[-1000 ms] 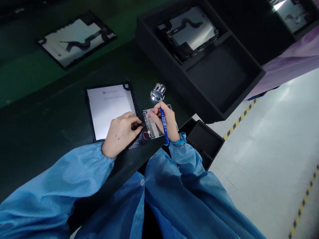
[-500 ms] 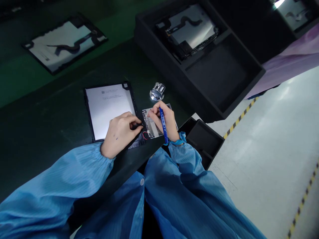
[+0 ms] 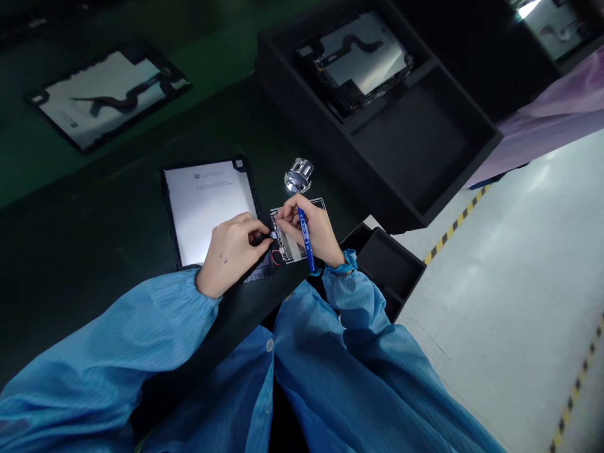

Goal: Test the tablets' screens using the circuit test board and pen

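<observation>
A screen panel [image 3: 210, 207] with a silvery-white back and black edges lies on the dark bench, its lower right corner partly under my left hand [image 3: 232, 255]. That hand is closed in a pinch at the panel's right edge, on a small black part whose kind is hidden by the fingers. Against that edge sits a circuit board [image 3: 293, 253] with a pale strip and a short red wire. Over the board, my right hand [image 3: 315, 231] is closed around a blue pen-shaped tool [image 3: 306, 242] with white lettering; its fingertips are bent near the board's left side.
A shiny metal loupe-like piece [image 3: 299, 175] stands behind the board. To the right is a black divided tray [image 3: 377, 182] holding another panel [image 3: 363, 53]. A further panel [image 3: 113, 100] lies back left. A smaller black tray [image 3: 410, 277] sits below the bench edge. A co-worker's purple sleeve [image 3: 542, 126] shows at right.
My right fingertips have shifted slightly left toward my left fingers, and the blue tool has tilted a little. A small bright spot now shows at my left fingertips. The view has shifted slightly.
</observation>
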`<state>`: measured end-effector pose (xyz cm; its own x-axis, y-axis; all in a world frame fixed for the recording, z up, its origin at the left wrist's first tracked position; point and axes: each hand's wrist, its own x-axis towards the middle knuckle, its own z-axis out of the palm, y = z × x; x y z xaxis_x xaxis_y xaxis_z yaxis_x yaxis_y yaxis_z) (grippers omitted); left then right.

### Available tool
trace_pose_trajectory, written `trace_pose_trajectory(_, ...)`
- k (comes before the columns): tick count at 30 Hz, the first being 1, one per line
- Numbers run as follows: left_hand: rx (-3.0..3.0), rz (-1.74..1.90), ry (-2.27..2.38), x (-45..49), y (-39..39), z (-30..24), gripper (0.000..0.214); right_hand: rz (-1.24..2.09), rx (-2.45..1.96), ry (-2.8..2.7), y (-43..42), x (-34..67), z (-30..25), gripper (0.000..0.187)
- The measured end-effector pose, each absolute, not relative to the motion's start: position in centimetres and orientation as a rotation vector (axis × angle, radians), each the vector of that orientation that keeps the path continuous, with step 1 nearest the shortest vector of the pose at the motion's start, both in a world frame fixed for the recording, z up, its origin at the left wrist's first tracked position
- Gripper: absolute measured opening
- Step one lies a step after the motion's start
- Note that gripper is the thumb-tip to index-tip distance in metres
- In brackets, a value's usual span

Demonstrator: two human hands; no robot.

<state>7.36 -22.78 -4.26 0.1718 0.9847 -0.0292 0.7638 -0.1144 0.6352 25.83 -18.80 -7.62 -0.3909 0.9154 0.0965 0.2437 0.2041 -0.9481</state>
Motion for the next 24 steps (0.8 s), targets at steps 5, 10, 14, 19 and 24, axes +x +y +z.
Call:
trace_pose_trajectory(5,1.926,0.564,1.650,7.5,-22.7,-4.4,0.010,1.243,-1.034,-1.942,-18.0,26.6,-7.6,0.020)
trace_pose_trajectory(10,1.942,0.565,1.668,7.6,-22.7,-4.5,0.009,1.245,-1.013,-1.966,-17.7,26.5,-7.6,0.021)
trace_pose_trajectory(14,1.949,0.552,1.669,7.5,-22.7,-4.6,0.010,1.196,-1.031,-2.000,-17.8,26.2,-7.5,0.024)
trace_pose_trajectory(19,1.943,0.506,1.662,7.9,-22.7,-4.6,0.010,1.055,-1.109,-1.976,-18.6,25.4,-7.8,0.021)
trace_pose_trajectory(24,1.950,0.569,1.593,6.3,-22.9,-2.1,0.025,1.095,-1.176,-1.484,-19.5,25.5,-7.5,0.016)
